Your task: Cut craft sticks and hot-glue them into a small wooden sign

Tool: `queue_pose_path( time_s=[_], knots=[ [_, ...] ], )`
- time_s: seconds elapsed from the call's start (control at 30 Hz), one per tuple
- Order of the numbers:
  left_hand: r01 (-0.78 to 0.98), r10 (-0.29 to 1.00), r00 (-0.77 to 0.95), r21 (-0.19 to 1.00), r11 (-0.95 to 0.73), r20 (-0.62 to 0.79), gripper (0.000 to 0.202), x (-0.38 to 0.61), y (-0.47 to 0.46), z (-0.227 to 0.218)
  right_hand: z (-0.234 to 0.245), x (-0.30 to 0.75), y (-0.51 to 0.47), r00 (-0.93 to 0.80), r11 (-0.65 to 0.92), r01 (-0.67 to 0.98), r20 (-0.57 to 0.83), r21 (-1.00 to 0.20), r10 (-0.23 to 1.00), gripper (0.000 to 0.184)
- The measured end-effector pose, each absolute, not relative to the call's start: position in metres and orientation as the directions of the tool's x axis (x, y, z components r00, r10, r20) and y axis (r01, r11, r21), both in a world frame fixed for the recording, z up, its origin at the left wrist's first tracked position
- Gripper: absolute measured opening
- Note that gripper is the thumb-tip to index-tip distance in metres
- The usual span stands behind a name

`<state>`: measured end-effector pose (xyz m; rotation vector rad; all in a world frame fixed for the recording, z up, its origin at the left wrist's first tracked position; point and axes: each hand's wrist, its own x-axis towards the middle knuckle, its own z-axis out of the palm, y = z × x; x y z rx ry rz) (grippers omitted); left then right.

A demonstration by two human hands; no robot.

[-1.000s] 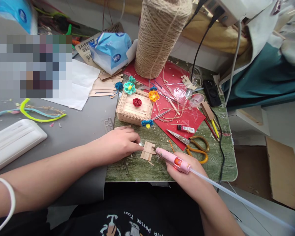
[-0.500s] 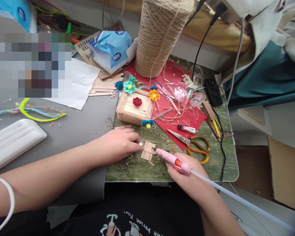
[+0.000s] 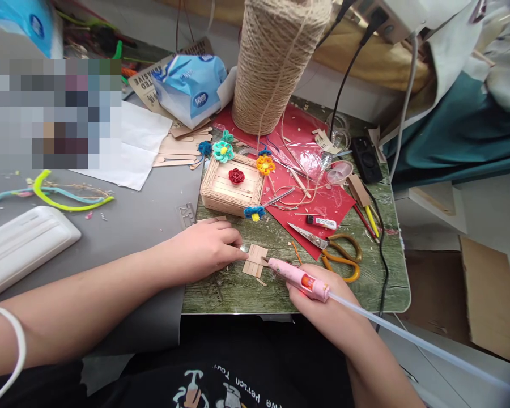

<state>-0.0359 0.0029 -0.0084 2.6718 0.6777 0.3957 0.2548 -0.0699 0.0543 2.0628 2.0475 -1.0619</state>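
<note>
A small panel of wooden craft sticks [image 3: 255,266] lies on the green wood-patterned board, with one stick across it. My left hand [image 3: 215,246] rests at its left, fingers bent, the thumb tip pressed on the left end of the cross stick. My right hand [image 3: 323,286] is wrapped round a pink glue gun [image 3: 295,275], whose nozzle meets the panel's right side. A long clear glue stick [image 3: 391,323] runs out of the gun's back end. Behind the panel stands a twine-trimmed stick box [image 3: 227,204] bearing a red rose [image 3: 237,176] and pipe-cleaner flowers [image 3: 223,150].
Orange-handled scissors [image 3: 342,255] lie right of the gun, near a glue tube [image 3: 321,221] on red paper [image 3: 331,204]. A tall twine spool [image 3: 276,68] and a blue tissue pack [image 3: 191,85] stand behind. A black cable [image 3: 385,255] crosses the board's right side.
</note>
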Motion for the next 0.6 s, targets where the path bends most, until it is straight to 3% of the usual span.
queue_pose_path(
  time_s=[0.17, 0.37, 0.5, 0.6],
  knots=[
    [0.396, 0.493, 0.852, 0.402, -0.826, 0.175, 0.024, -0.035, 0.003, -0.008, 0.053, 0.257, -0.066, -0.072, -0.143, 0.901, -0.467, -0.409, 0.881, 0.021],
    [0.396, 0.492, 0.852, 0.395, -0.829, 0.178, 0.026, -0.036, 0.003, -0.008, 0.058, 0.266, -0.073, -0.060, -0.198, 0.781, -0.386, -0.593, 0.921, 0.009],
    [0.404, 0.499, 0.847, 0.389, -0.828, 0.183, 0.020, -0.036, 0.003, -0.009, 0.048, 0.269, -0.078, -0.028, -0.076, 0.649, -0.123, -0.757, 0.992, 0.010],
    [0.430, 0.524, 0.832, 0.387, -0.816, 0.179, 0.020, -0.035, 0.002, -0.009, 0.031, 0.279, -0.083, 0.063, 0.020, 0.604, 0.072, -0.797, 0.995, 0.013]
  ],
)
